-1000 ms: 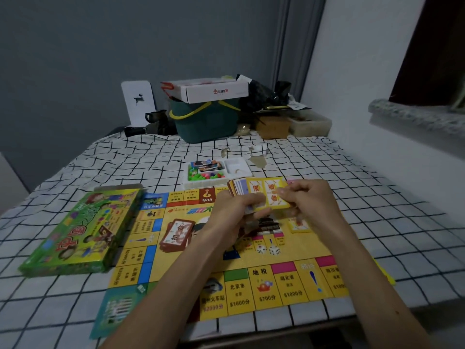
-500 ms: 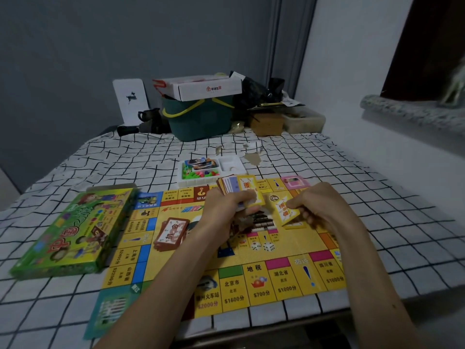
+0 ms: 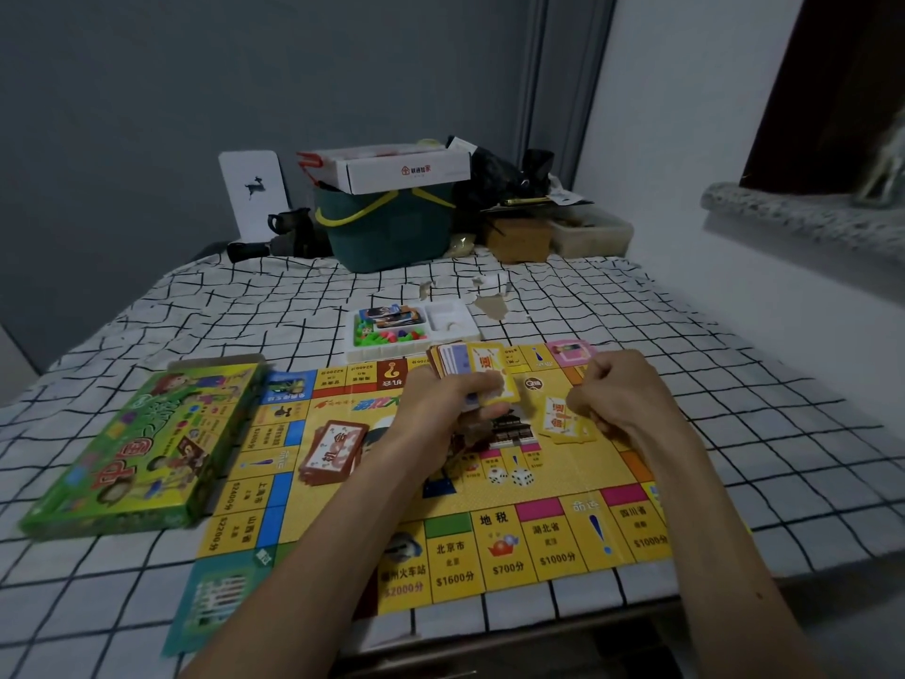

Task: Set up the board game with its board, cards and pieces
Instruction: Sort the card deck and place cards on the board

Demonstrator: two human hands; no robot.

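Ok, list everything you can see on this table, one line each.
yellow game board: one, yellow, flat, nearest camera
green cardboard game box: one, green, left of board
brown-backed card stack: one, brown, on board's left part
white plastic tray: one, white, beyond board, holds coloured pieces
dark green basket: one, green, yellow handles, far end
white cardboard carton: one, white, atop basket
black-checked white cloth: one, white, covers table
left grip: one, holds fanned cards over board
right grip: one, pinches yellow card over board

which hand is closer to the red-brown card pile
Left. The left hand, holding a card fan, is just right of the red-brown card pile; the right hand, pinching a yellow card, is farther right.
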